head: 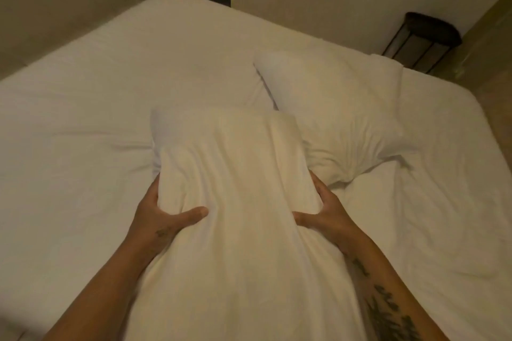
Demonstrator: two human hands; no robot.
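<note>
- Pillow (238, 174) in a white cover, loose cloth hanging toward the body, far end seemingly pressed into the bed (83, 119). Best way to seat it?
- Keep both grips level on the side edges. Shake in short strokes to drive the filling into the far corners. Likely to bunch on one side otherwise.
- And the fingers?
- Left hand (163, 216): thumb (194, 214) laid across the front, the rest curled round the edge and hidden behind. Right hand (324, 210): much the same on the opposite edge, thumb pointing inward. Both clenched on cloth and filling.
- Anything beyond to mind?
- Second pillow (340, 108) just behind on the right, lying on the sheet, perhaps touching the far corner. Further off, a dark lamp (424, 41) by the wall, well apart. Best to swing clear of the nearer one.
</note>
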